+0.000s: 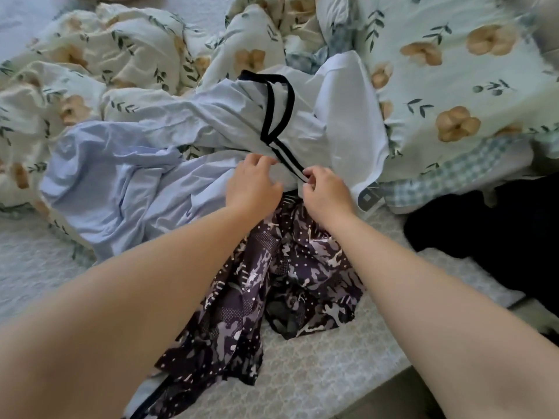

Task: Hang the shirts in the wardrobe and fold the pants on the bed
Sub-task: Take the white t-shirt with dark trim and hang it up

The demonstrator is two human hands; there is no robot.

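Both hands close on a white fabric shirt with a black-trimmed V-neck (341, 116), which lies crumpled on the bed (332, 373) against a floral-print duvet (453, 71). The right hand (326, 195) pinches the lower end of the shirt's black-striped placket. The left hand (252, 182) has its fingers curled into the white cloth just beside it.

The neckline points up and away from the person. The placket runs diagonally from there down towards the right hand, which suggests the shirt's long axis. The body is too bunched to trace it fully.

The shirt overlaps a pale blue crumpled garment (121, 182) on the left and touches a dark purple camouflage-print garment (287, 267) under the wrists. A lift from here could drag either one along.

The patterned piece trails towards the mattress edge and might slide off if tugged. With both hands holding near the narrow placket, the trim could stretch or slip free, and the shirt may come up twisted and awkward to hang.
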